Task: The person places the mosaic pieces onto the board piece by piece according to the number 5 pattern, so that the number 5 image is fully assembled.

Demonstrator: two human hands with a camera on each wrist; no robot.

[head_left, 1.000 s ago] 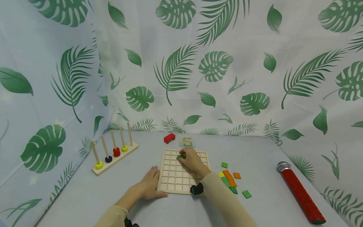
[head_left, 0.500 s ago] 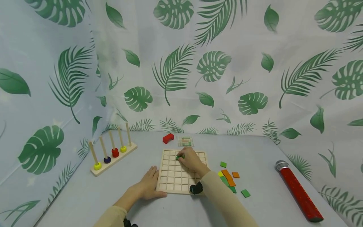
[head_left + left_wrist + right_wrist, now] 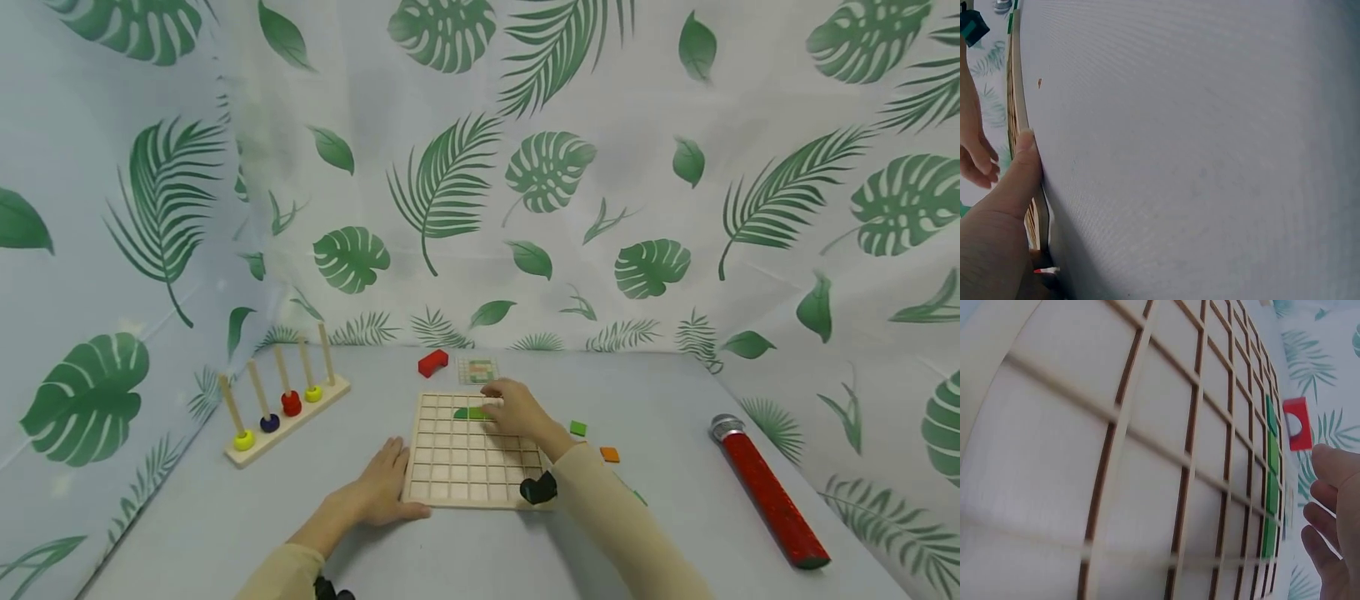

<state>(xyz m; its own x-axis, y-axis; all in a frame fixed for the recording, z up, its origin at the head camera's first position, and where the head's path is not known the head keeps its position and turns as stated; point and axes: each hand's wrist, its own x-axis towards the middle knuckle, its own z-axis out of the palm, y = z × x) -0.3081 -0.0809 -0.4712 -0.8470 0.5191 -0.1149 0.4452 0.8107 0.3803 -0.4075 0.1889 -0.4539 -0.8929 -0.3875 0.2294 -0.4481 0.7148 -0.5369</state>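
Observation:
The wooden grid board (image 3: 442, 472) lies on the table. Along its second row from the back sit several green tiles (image 3: 476, 413), the leftmost darker and rounded at one end. My right hand (image 3: 519, 408) hovers just over the right part of that row, fingers loosely bent; the right wrist view shows a gap between these fingers (image 3: 1325, 515) and the tiles (image 3: 1272, 487). At the board's front left corner rests my left hand (image 3: 380, 485), fingers straight along the left side. Its thumb (image 3: 1022, 164) touches the board's edge in the left wrist view.
Right of the board lie a green tile (image 3: 578, 427) and an orange tile (image 3: 610, 454); my forearm hides others. Behind it are a red arch block (image 3: 432, 362) and a pattern card (image 3: 477, 371). A peg stacker (image 3: 288, 421) stands left, a red microphone (image 3: 772, 492) right.
My right hand has let go of a green tile, which lies in the row, and moved slightly right and up. My left hand stays on the board. The head view has turned slightly right.

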